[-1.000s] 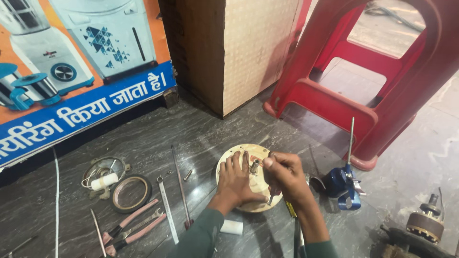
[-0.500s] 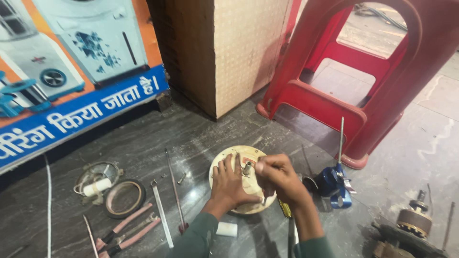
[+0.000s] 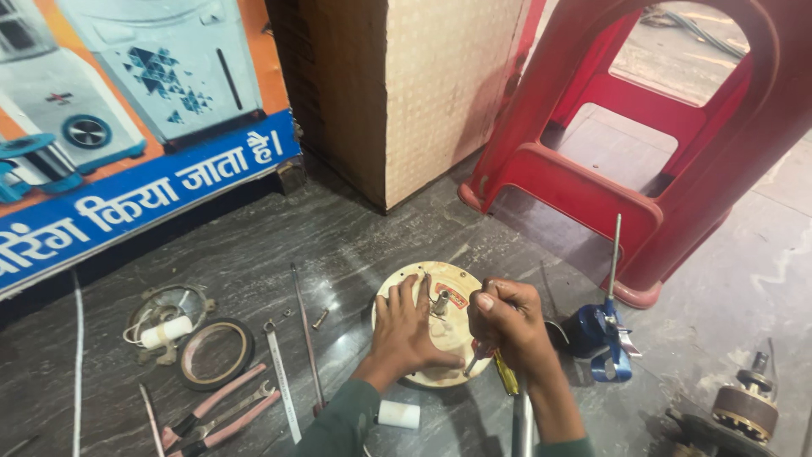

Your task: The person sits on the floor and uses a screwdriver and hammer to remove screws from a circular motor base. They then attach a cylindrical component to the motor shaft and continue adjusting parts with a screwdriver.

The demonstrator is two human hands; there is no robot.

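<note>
Pressing flat on the cream round motor cover (image 3: pixel 440 326) on the stone floor (image 3: pixel 355 245), the left hand (image 3: pixel 406 326) steadied it, fingers spread; the right hand (image 3: pixel 507 326) gripped a screwdriver (image 3: pixel 495 360). Judged: working a screw; next needs steady downward turning.

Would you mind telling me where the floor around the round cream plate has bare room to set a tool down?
Bare floor lies between the cream plate, the cardboard box and the red stool. It is crowded to the left, with the thin rod, tape roll and pliers, and tight beside the right hand, near the blue tool.
</note>
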